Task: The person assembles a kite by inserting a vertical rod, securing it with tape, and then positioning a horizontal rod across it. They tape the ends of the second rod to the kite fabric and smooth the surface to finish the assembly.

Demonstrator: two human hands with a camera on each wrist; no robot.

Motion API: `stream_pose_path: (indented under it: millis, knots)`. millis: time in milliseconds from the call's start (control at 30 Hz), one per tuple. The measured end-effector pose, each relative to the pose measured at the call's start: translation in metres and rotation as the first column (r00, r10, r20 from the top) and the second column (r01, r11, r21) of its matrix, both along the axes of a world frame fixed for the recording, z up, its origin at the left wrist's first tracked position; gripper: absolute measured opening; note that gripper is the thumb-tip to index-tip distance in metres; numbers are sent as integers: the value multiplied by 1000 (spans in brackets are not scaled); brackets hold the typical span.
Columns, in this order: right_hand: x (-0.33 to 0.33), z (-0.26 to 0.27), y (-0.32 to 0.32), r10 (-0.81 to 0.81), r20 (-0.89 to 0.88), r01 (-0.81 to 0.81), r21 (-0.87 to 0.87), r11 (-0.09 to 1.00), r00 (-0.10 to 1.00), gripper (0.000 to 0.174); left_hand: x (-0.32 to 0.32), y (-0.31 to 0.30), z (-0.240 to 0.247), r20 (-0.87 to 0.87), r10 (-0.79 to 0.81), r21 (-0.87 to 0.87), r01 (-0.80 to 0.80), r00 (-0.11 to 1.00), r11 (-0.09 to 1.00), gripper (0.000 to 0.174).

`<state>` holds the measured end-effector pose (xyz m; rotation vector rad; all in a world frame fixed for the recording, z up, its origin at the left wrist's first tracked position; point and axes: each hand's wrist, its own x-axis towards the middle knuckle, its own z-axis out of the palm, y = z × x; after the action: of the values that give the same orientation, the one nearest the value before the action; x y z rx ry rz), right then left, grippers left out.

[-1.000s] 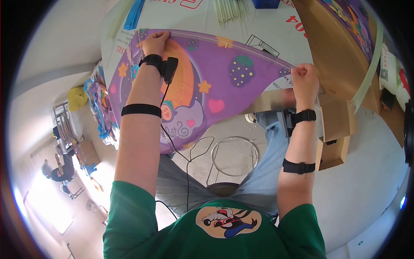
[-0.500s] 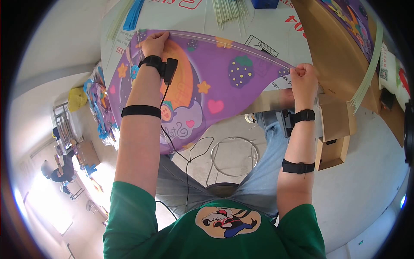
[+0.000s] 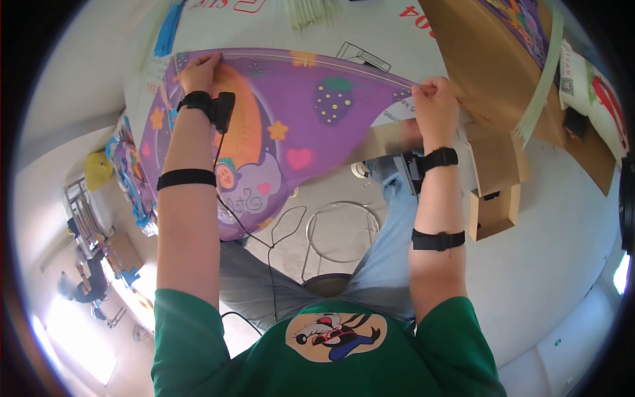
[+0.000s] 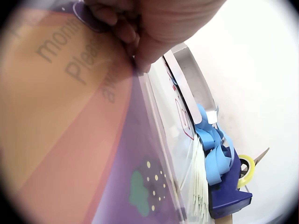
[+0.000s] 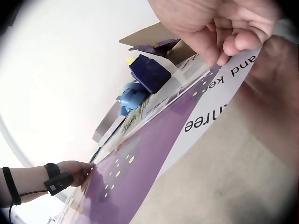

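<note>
A purple printed kite sheet (image 3: 294, 126), with stars, hearts and berries, stretches between the two hands. Along its upper edge runs a thin pale rod (image 3: 317, 64). My left hand (image 3: 198, 73) pinches that edge near the left end; in the left wrist view the thumb and curled fingers of the left hand (image 4: 170, 23) meet at the border. My right hand (image 3: 434, 99) pinches the pointed right corner. Up close, the right wrist view has the fingertips of this right hand (image 5: 212, 25) at the corner, beside a white panel (image 5: 205, 114) with black lettering.
Beneath the sheet is a pale printed board (image 3: 370, 30). Blue strips (image 3: 169, 30), a bundle of thin rods (image 3: 311, 13) and a dark blue tape dispenser (image 4: 229, 193) lie beyond it. Cardboard (image 3: 476, 73) and an open box (image 3: 496, 212) stand right; a round-framed stool (image 3: 344, 231) is below.
The head view has shifted, so the sheet, arms and table sit farther left in it. Both hands keep their hold on the same spots of the kite sheet.
</note>
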<state>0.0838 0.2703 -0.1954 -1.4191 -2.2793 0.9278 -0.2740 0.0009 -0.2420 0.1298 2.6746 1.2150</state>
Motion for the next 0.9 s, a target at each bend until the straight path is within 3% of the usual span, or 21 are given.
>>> stream_pose_path:
  millis: [33,167,267,700,767,900]
  knots:
    - [0,0,0,-2,-16,2,-19,1000,1000,21,2,1,2,25,35,62,-37,999,997,30]
    - [-2,3,-1,-15,20,15,-35,999,1000,21,11,7,16,9,38,-68,-38,999,997,29]
    - [-3,5,-2,-20,24,21,-37,999,1000,20,16,11,22,33,63,-39,-62,997,997,28]
    - [-4,3,-4,34,52,-37,56,998,998,23,5,2,5,-26,39,-12,-39,999,999,27]
    - [-8,6,-7,63,41,-66,60,996,997,24,6,2,10,-96,-66,-195,46,993,980,33]
    - [-9,6,-9,17,93,-20,33,999,996,26,17,9,19,-85,4,-185,-20,996,982,33]
